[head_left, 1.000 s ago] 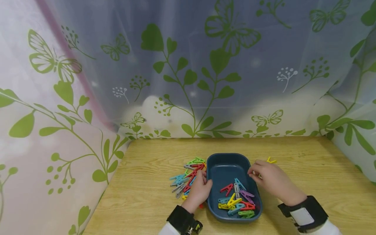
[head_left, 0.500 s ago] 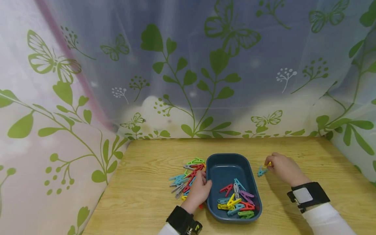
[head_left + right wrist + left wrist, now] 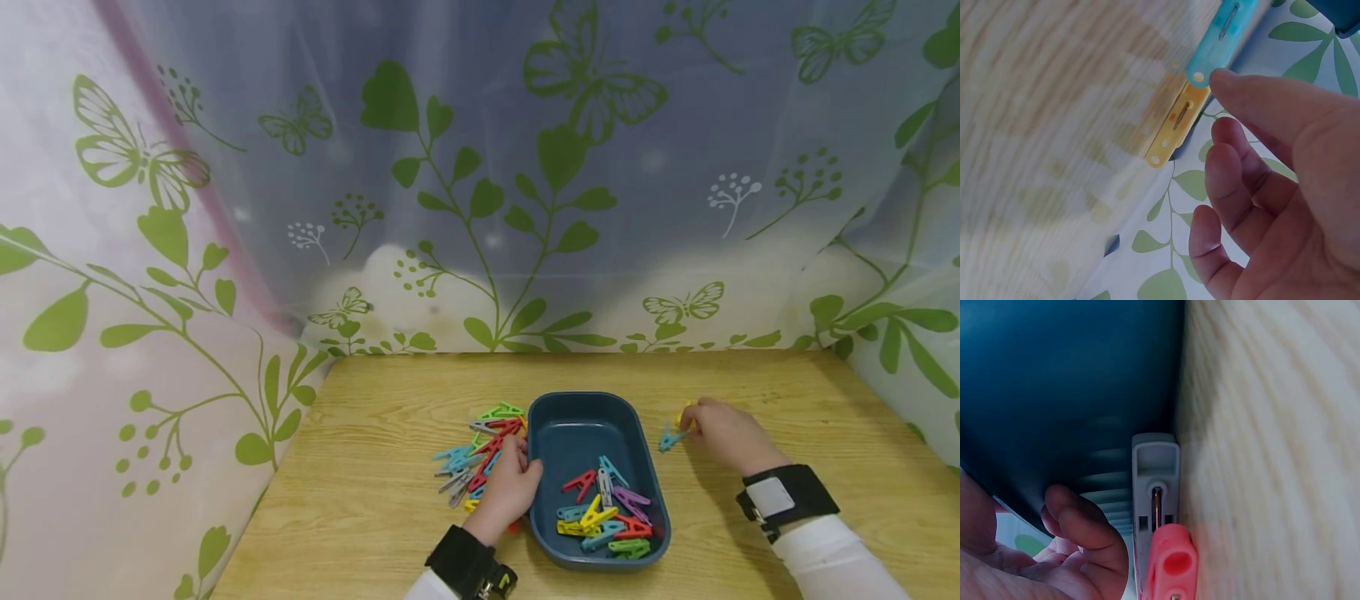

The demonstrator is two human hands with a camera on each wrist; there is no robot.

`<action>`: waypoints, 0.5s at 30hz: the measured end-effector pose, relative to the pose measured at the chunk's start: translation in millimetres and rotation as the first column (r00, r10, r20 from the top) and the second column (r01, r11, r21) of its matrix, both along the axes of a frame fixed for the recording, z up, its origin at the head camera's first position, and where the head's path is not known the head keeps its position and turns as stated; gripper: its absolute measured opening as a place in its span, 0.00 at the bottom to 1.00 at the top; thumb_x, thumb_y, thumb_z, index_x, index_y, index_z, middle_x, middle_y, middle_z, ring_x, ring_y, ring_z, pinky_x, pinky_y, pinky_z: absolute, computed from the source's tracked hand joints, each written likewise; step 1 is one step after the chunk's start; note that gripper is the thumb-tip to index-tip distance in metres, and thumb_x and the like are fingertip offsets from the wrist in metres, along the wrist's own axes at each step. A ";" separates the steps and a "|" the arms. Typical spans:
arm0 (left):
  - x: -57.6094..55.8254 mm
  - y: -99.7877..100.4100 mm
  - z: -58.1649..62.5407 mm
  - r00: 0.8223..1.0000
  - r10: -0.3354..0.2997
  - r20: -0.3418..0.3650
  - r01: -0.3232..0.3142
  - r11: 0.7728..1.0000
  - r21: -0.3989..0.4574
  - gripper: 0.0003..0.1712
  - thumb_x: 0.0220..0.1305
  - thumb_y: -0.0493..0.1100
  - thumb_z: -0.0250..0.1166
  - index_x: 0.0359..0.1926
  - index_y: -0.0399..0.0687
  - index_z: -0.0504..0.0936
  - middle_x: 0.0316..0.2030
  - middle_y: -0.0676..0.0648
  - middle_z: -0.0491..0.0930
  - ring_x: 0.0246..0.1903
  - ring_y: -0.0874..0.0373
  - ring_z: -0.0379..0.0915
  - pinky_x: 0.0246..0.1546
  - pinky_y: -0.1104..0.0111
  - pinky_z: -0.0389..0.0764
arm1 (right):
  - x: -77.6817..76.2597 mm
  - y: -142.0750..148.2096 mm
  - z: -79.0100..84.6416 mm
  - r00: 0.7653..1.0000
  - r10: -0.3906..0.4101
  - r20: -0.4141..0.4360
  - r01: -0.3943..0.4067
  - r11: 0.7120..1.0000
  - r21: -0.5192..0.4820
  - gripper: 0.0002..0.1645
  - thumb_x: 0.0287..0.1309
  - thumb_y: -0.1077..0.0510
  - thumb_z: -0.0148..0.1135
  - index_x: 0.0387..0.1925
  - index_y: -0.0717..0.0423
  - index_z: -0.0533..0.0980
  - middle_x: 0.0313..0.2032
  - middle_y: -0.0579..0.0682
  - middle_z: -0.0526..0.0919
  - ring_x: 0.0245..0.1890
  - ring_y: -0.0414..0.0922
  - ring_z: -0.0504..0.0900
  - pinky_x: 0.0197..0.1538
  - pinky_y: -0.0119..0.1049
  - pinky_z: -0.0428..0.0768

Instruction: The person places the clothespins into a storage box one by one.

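The desk [image 3: 360, 525] carries a tray [image 3: 577, 437] short of its far edge; the left hand [image 3: 507, 490] grips the tray's rim, likely steadying it. Toward the desk's right edge, the right hand [image 3: 731, 440] touches a light-blue clip [image 3: 1222, 42]; whether pinched, I cannot tell.

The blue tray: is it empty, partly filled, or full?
Partly filled: in the head view, coloured clips lie in the near part of the blue tray, while its far part is bare.

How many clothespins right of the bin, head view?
2 visible: a light-blue one at the fingertips of the right hand, and a yellow one just behind it, partly covered. The hand may hide more.
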State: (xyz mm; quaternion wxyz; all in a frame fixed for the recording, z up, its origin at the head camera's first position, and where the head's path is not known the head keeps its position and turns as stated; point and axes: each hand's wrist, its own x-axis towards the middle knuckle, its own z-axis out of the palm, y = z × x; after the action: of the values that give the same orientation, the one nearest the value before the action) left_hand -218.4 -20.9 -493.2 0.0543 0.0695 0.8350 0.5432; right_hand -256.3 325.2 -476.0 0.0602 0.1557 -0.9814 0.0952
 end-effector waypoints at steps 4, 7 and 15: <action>0.0 -0.2 0.3 1.000 -0.001 0.001 0.001 1.000 0.000 0.15 0.73 0.39 0.59 0.54 0.38 0.67 0.29 0.48 0.64 0.23 0.57 0.61 0.26 0.69 0.62 | -0.4 1.2 -2.9 1.000 0.003 -0.003 -0.003 1.000 0.011 0.06 0.55 0.69 0.71 0.35 0.59 0.83 0.31 0.51 0.79 0.30 0.48 0.81 0.35 0.45 0.82; 0.1 0.0 0.6 1.000 -0.003 0.000 0.003 1.000 -0.002 0.15 0.73 0.39 0.59 0.54 0.38 0.67 0.29 0.48 0.64 0.23 0.57 0.61 0.26 0.69 0.62 | -1.4 2.1 -5.4 1.000 0.009 -0.002 -0.009 1.000 0.017 0.06 0.55 0.69 0.71 0.34 0.58 0.82 0.30 0.50 0.79 0.30 0.47 0.81 0.34 0.44 0.81; -1.2 0.3 0.2 1.000 -0.008 -0.016 0.008 1.000 0.002 0.14 0.73 0.39 0.58 0.53 0.37 0.67 0.29 0.49 0.63 0.23 0.57 0.61 0.26 0.69 0.62 | 0.1 1.6 -7.3 1.000 0.017 -0.010 -0.016 1.000 0.023 0.07 0.55 0.69 0.71 0.31 0.55 0.81 0.29 0.49 0.79 0.29 0.45 0.80 0.32 0.43 0.81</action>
State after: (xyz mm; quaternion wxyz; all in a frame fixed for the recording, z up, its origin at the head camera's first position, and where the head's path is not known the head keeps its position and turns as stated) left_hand -219.6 -20.6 -493.0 0.0500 0.0773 0.8345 0.5432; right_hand -256.2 326.7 -483.2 0.0626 0.1649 -0.9807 0.0838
